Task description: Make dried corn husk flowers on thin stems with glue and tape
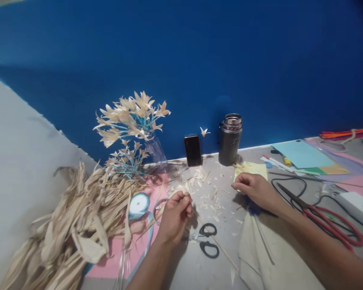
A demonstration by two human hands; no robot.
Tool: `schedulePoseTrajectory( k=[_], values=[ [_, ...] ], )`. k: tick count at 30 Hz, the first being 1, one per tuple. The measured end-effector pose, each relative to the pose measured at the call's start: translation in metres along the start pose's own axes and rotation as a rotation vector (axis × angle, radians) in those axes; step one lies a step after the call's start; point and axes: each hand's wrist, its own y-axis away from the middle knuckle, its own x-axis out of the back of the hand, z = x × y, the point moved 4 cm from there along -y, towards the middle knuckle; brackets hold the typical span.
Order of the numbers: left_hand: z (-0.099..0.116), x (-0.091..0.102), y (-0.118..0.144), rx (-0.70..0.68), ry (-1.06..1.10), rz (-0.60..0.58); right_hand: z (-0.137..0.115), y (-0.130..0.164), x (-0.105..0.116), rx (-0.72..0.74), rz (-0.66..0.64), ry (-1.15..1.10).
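Note:
My left hand [177,212] is closed in a pinch near the middle of the table. Pale corn husk petals [182,188] show just above its fingertips, and a thin stick [219,245] slants from beside the hand toward the lower right. Whether petals and stick are joined is hidden. My right hand [258,194] hovers with thumb and fingers pressed together in front of a yellow paper [255,169]; anything between them is too small to make out. Small black-handled scissors [210,241] lie between the two hands, close to the left wrist.
At left are a heap of dried corn husks [87,213], a ribbon roll [139,204] and a vase of husk flowers [157,153]. A phone [192,151] and a flask [230,141] stand against the wall. Red-handled shears [335,225] and cables lie right; husk scraps [213,205] litter the table.

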Motion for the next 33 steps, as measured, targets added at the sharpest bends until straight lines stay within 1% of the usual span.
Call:
schedulePoseTrajectory(
  k=[2,5,7,9,11,13,16,18,20,21,23,26,27,28,30,31,33],
  values=[
    [0.004,0.004,0.002,-0.012,0.025,0.008,-0.011,-0.022,-0.005,0.084,-0.082,0.153],
    [0.007,0.006,0.002,-0.013,0.051,0.009,-0.023,-0.054,-0.022,0.097,-0.216,0.279],
    [0.007,0.005,0.001,0.001,0.07,0.004,-0.032,-0.066,-0.038,0.118,-0.295,0.334],
    [0.005,0.004,0.0,0.014,0.093,-0.001,-0.042,-0.065,-0.058,0.161,-0.407,0.392],
    [0.0,0.003,-0.001,0.031,0.111,-0.011,-0.05,-0.053,-0.077,0.211,-0.523,0.443],
    [-0.005,0.002,-0.001,0.053,0.121,-0.023,-0.053,-0.038,-0.093,0.255,-0.603,0.503],
    [-0.011,-0.001,-0.001,0.077,0.127,-0.043,-0.048,-0.024,-0.108,0.282,-0.673,0.61],
    [-0.007,-0.002,0.002,0.08,0.126,-0.05,-0.039,-0.024,-0.112,0.274,-0.706,0.666],
    [0.007,-0.002,0.009,0.064,0.118,-0.046,-0.03,-0.027,-0.111,0.262,-0.717,0.704],
    [0.018,-0.001,0.015,0.047,0.109,-0.04,-0.027,-0.028,-0.109,0.259,-0.71,0.718],
    [0.049,0.002,0.03,-0.027,0.085,-0.03,-0.026,-0.028,-0.103,0.257,-0.679,0.736],
    [0.101,0.013,0.055,-0.269,0.064,0.015,-0.031,-0.02,-0.09,0.261,-0.639,0.731],
    [0.115,0.018,0.062,-0.346,0.059,0.029,-0.033,-0.016,-0.086,0.266,-0.643,0.717],
    [0.125,0.022,0.068,-0.386,0.049,0.039,-0.035,-0.012,-0.083,0.271,-0.664,0.69],
    [0.134,0.03,0.073,-0.39,0.037,0.059,-0.037,-0.006,-0.077,0.274,-0.711,0.637],
    [0.136,0.034,0.075,-0.378,0.042,0.071,-0.037,-0.007,-0.074,0.27,-0.715,0.628],
    [0.138,0.041,0.077,-0.372,0.086,0.097,-0.037,-0.014,-0.069,0.253,-0.672,0.661]
  ],
)
